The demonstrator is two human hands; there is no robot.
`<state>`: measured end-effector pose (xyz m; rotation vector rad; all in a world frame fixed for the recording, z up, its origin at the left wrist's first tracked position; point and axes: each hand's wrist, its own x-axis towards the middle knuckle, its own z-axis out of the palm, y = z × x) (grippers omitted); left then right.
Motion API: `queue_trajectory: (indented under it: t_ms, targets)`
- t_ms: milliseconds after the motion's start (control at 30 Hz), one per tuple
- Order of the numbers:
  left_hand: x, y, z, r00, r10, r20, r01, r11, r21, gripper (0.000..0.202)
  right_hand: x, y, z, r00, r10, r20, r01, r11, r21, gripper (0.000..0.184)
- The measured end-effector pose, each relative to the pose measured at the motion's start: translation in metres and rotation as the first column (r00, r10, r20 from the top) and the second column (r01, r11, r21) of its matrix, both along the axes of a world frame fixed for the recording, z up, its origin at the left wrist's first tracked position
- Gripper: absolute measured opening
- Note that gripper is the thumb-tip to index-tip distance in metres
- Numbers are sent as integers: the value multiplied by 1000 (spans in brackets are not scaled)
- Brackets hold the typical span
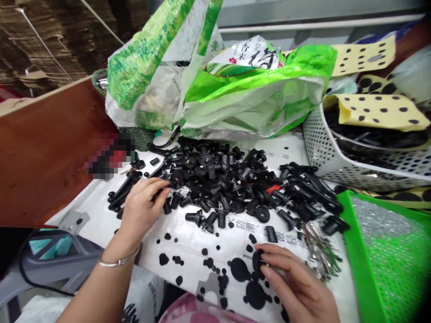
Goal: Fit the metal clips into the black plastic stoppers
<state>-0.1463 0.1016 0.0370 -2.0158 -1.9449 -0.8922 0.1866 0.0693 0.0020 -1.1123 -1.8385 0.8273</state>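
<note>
My right hand (296, 280) pinches a round black plastic part (257, 263) between thumb and fingers, above the white sheet at the front. A thin metal pin sticks out of this part. At the left edge of a heap of black plastic parts (208, 172), my left hand (143, 204) has thumb and forefinger closed together. Something dark shows between those fingertips, but its kind is not clear. The heap holds short tubes, round caps and long handles, with one red piece (273, 189) among them. Beside my right hand lies a bunch of flat metal pieces (321, 251).
Green and white plastic bags (252, 107) stand behind the heap. To the right are a white perforated basket (370, 172) of dark parts and a bright green tray (358, 251) of small metal pieces. A brown board (50, 152) rises at left. Flat black discs (256, 294) lie in front.
</note>
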Motion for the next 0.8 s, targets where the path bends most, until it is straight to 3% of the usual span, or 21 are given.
queue_trajectory:
  t_ms: [133,267,400,533,633,800]
  targets:
    - [-4,19,-2,996,-60,-66,52,991,-121,20,-2,1,0,1000,10,-10,-10,1000,29,12]
    - [-13,27,-3,996,-73,-50,64,986,-156,25,-4,0,2,1000,1,-28,-1,1000,2,11]
    - [-16,22,2,997,-49,-59,40,989,-141,26,-5,1,2,999,-3,-55,2,1000,-30,11]
    - [-4,8,9,999,-30,-23,29,998,-53,23,-6,2,3,996,-4,-86,-2,998,-64,13]
    - [15,-3,11,990,-139,22,139,990,-11,20,-6,2,3,993,2,-115,-11,997,-82,15]
    - [45,-17,6,925,-379,40,381,922,-73,23,-1,-2,7,976,-61,-208,52,997,-48,21]
